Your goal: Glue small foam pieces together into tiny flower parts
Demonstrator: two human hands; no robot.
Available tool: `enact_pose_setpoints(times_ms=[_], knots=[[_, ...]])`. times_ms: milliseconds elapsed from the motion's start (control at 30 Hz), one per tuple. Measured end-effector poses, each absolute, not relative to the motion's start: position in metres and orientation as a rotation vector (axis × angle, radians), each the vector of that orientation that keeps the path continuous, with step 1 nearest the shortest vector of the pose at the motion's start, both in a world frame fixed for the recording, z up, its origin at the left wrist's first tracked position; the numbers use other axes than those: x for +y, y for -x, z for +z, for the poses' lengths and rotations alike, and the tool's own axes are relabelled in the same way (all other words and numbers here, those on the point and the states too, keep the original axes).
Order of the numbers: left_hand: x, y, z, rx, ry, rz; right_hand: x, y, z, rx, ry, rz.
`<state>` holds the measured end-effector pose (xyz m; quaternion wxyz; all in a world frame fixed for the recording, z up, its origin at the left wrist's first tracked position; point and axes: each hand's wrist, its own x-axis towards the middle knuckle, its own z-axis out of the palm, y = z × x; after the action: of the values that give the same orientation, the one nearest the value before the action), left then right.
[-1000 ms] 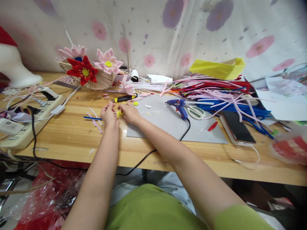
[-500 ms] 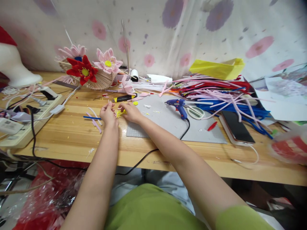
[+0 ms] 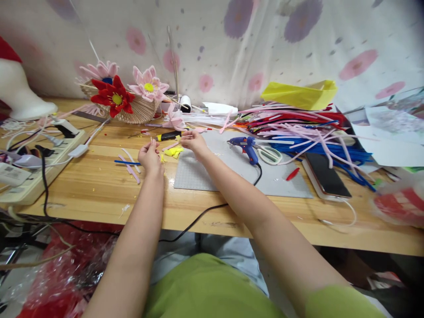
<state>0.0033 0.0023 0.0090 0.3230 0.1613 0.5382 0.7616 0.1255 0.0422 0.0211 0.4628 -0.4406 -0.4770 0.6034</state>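
My left hand [image 3: 149, 157] is closed in a pinch above the wooden table, with a thin pale tip showing at its fingers; the thing itself is mostly hidden. To its right, my right hand [image 3: 195, 144] pinches at the left edge of the grey mat, a small yellowish piece at its fingertips. Yellow scraps [image 3: 174, 151] lie on the table between the two hands. A black-and-yellow utility knife [image 3: 168, 135] rests just beyond them. Left of my left hand are a blue strip [image 3: 126, 162] and several pale pink and lilac strips [image 3: 133, 173].
On the grey mat [image 3: 225, 179] lie a blue glue gun [image 3: 245, 146], scissors [image 3: 270, 155] and a red piece [image 3: 293, 174]. Pipe cleaners [image 3: 298, 126] pile behind. A phone [image 3: 326, 174] is at right, a power strip [image 3: 46, 165] at left. Fuzzy flowers [image 3: 116, 98] stand at the back.
My right hand has moved right and away from me, from the yellow scraps to the mat's far left corner. The yellow scraps are more exposed. My left hand has barely moved.
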Motion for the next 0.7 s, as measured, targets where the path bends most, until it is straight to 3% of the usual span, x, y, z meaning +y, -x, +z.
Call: enact_pose_setpoints(times_ms=[133, 333, 700], knots=[[0.001, -0.017, -0.001, 1.456, -0.806, 1.902, 0.031, -0.16, 0.026, -1.133, 1.095, 1.515], [-0.017, -0.048, -0.015, 1.538, -1.654, 1.368, 0.001, -0.208, 0.011, -1.198, 1.187, 1.548], [-0.024, -0.057, -0.018, 1.625, -1.828, 1.205, -0.008, -0.216, -0.002, -1.107, 1.219, 1.532]])
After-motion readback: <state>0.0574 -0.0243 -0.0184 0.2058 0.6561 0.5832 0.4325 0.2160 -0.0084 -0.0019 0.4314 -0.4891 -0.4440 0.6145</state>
